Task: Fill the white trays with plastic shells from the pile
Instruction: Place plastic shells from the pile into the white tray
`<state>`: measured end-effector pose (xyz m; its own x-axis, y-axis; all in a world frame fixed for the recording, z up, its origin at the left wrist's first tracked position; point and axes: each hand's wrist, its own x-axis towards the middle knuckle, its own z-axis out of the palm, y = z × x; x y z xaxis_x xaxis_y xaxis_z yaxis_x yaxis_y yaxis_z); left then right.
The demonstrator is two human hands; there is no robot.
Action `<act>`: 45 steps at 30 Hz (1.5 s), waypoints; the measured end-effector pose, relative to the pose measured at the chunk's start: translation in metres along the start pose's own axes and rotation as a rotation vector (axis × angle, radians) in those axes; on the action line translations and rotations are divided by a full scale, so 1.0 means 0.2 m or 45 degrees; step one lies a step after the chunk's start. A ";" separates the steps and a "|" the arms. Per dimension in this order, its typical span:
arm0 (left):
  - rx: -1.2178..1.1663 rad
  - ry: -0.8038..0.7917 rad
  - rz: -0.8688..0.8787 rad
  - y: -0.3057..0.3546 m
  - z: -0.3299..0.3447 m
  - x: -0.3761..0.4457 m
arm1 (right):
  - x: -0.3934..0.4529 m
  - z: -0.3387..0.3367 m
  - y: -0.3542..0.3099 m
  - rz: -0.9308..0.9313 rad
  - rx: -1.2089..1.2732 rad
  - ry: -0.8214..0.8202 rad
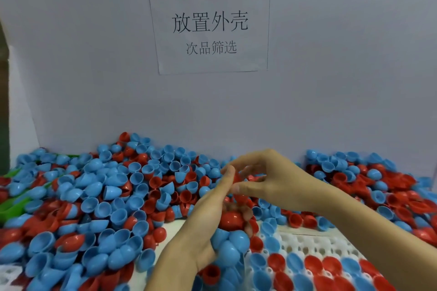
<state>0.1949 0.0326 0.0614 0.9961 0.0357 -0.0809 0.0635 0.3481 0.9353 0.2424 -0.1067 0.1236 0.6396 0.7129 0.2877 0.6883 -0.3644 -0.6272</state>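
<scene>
While a clutch of blue and red shells [233,231] is cradled in the curled left hand [208,227], a red shell [238,176] is pinched at the fingertips of the right hand [264,178], so a shell is judged to be singled out for seating. An empty socket of the white tray [305,247] must be found next; its near rows are already filled with shells, and the pile [113,196] is heaped behind.

I can read one sign only: a white paper sheet [210,27] stuck on the wall above and beyond my hands. Its large top line says 放置外壳, and the smaller line under it says 次品筛选. A dark rectangle in its top left corner carries nothing legible.
</scene>
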 end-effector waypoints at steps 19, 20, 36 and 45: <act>0.081 -0.043 0.230 -0.04 0.03 -0.05 | -0.23 -0.05 0.07 0.160 0.500 0.333; 0.162 -0.013 0.294 -0.04 0.03 -0.05 | -0.25 -0.06 0.07 0.189 0.475 0.356; 0.566 -0.272 0.499 -0.07 0.03 -0.05 | -0.32 -0.19 0.01 0.262 0.020 -0.115; 0.712 -0.267 0.486 -0.08 0.04 -0.05 | -0.30 -0.16 0.04 0.220 -0.296 -0.027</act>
<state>0.1848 0.0196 0.0500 0.9423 -0.1411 0.3035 -0.3266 -0.1884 0.9262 0.2212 -0.1709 0.1240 0.7486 0.6398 0.1742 0.6313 -0.6075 -0.4820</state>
